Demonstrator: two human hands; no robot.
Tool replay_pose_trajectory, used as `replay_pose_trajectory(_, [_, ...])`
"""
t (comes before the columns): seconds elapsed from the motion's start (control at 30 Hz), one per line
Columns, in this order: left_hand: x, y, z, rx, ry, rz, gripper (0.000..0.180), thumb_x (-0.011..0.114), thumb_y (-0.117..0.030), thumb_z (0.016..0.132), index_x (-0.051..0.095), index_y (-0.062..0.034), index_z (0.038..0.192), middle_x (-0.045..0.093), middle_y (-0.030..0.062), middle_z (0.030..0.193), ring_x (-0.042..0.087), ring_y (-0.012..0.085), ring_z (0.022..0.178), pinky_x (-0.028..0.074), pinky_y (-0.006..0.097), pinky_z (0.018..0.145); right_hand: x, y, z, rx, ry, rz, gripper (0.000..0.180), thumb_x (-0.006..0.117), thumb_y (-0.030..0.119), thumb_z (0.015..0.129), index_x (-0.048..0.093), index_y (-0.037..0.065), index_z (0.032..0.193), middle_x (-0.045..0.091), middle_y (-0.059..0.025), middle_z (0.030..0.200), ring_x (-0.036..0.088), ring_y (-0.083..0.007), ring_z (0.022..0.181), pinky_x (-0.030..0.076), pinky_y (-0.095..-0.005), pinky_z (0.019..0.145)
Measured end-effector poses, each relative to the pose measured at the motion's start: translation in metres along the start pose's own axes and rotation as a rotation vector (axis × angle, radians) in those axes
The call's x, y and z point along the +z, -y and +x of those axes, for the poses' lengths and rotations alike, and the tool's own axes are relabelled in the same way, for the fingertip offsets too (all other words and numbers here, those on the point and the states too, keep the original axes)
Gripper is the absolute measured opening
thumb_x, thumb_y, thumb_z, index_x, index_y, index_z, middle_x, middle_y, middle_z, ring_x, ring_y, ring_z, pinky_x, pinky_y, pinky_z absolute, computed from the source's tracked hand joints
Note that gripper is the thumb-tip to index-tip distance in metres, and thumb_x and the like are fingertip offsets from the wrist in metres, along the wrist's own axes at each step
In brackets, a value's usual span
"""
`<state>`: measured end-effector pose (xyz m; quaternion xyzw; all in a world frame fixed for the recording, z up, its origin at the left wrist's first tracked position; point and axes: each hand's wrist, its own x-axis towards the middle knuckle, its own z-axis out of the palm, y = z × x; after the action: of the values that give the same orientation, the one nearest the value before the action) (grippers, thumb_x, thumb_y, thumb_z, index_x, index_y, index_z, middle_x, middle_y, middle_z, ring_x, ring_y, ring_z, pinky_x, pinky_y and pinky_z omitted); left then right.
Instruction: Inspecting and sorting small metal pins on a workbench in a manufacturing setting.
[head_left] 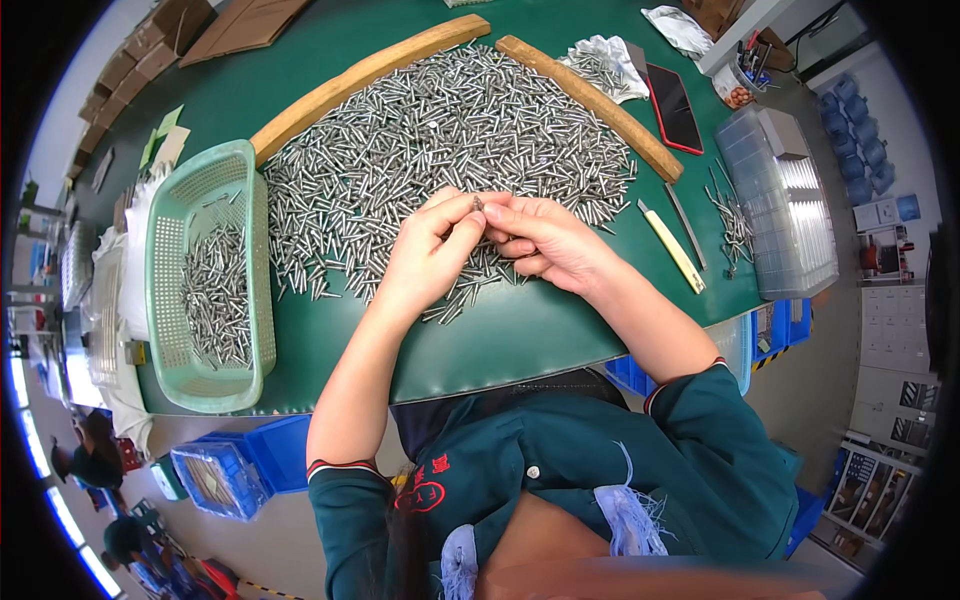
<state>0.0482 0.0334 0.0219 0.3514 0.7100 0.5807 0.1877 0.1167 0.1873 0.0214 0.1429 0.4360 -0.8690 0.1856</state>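
Note:
A large pile of small pointed metal pins (430, 130) is spread over the green table. Above its near edge, my left hand (432, 248) and my right hand (555, 240) meet fingertip to fingertip. Between their thumbs and forefingers sits one small metal pin (478, 204), mostly covered by the fingers. Both hands are closed in a pinch, the right one's other fingers curled in. To the left stands a pale green plastic basket (262, 300) with a heap of similar pins inside.
Two wooden bars (375, 75) (595, 105) border the pile's far side. On the right lie a red-edged phone (675, 108), a cutter knife (673, 250), a metal strip (685, 226), thin rods (733, 222) and clear plastic boxes (775, 205). Blue bins (222, 478) stand below the table.

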Motion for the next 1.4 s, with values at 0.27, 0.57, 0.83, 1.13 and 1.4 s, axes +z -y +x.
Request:
replay_pose_trajectory(0.27, [0.003, -0.008, -0.001, 0.076, -0.097, 0.142, 0.024, 0.052, -0.006, 0.079, 0.063, -0.0046, 0.101, 0.047, 0.004, 0.068, 0.046, 0.0114, 0.059, 0.04, 0.023, 0.056, 0.005, 0.008, -0.008, -0.102, -0.086, -0.241, 0.027, 0.058, 0.026, 0.085, 0.057, 0.006, 0.104, 0.042, 0.0099, 0.063, 0.03, 0.0031, 0.049, 0.018, -0.0136, 0.038])
replay_pose_trajectory(0.57, [0.004, -0.005, -0.001, 0.252, -0.104, 0.559, 0.028, 0.058, -0.012, 0.073, 0.063, -0.0063, 0.099, 0.047, 0.0055, 0.063, 0.049, 0.0203, 0.061, 0.042, 0.034, 0.061, 0.006, 0.001, -0.003, -0.308, -0.091, -0.499, 0.029, 0.052, 0.03, 0.088, 0.06, 0.002, 0.087, 0.053, 0.003, 0.071, 0.045, -0.0023, 0.059, 0.038, -0.0175, 0.054])
replay_pose_trajectory(0.83, [0.002, -0.011, -0.002, 0.208, -0.049, 0.614, 0.034, 0.063, -0.024, 0.076, 0.059, -0.0041, 0.103, 0.049, 0.0053, 0.066, 0.05, 0.0209, 0.064, 0.04, 0.033, 0.063, -0.009, 0.004, 0.001, 0.152, 0.0, 0.315, 0.023, 0.049, 0.027, 0.089, 0.053, 0.004, 0.086, 0.046, 0.004, 0.067, 0.031, 0.0016, 0.044, 0.017, -0.0123, 0.031])
replay_pose_trajectory(1.13, [-0.005, 0.007, 0.0, 0.148, -0.113, 0.885, 0.052, 0.069, -0.043, 0.065, 0.061, -0.0069, 0.101, 0.054, 0.0078, 0.091, 0.05, 0.0246, 0.088, 0.039, 0.036, 0.074, -0.017, 0.023, -0.006, -0.117, 0.099, 0.605, 0.021, 0.047, 0.026, 0.086, 0.053, 0.006, 0.09, 0.05, -0.0014, 0.079, 0.045, -0.0075, 0.061, 0.026, -0.015, 0.033])
replay_pose_trajectory(1.4, [0.008, 0.013, 0.001, 0.164, -0.078, 0.914, 0.025, 0.066, -0.023, 0.07, 0.061, -0.0088, 0.09, 0.056, 0.0041, 0.079, 0.051, 0.0217, 0.08, 0.037, 0.035, 0.071, -0.013, 0.017, -0.001, -0.109, -0.114, 0.578, 0.023, 0.05, 0.026, 0.089, 0.051, 0.006, 0.1, 0.045, 0.0034, 0.067, 0.048, -0.0065, 0.064, 0.032, -0.015, 0.042])
